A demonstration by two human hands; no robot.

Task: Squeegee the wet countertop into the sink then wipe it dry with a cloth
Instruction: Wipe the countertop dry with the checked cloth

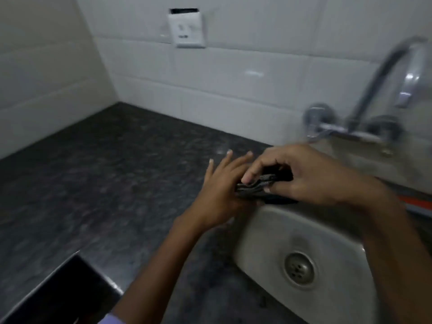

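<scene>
A dark folded cloth point(257, 187) sits between both hands at the sink's far left corner. My right hand point(304, 176) pinches it with curled fingers and thumb. My left hand point(222, 185) lies against the cloth's left side with its fingers straight and spread. The dark speckled countertop point(105, 183) stretches to the left. The steel sink point(268, 242) with its round drain point(299, 270) is at the lower right. The frame is blurred. No squeegee can be made out.
A chrome wall tap point(374, 108) arches over the sink at the right. White tiled walls point(233, 78) close the back and left, with a white socket plate point(187, 29) high up. A dark recess point(58, 293) cuts into the counter's near-left edge. An orange strip point(413, 202) shows right of the sink.
</scene>
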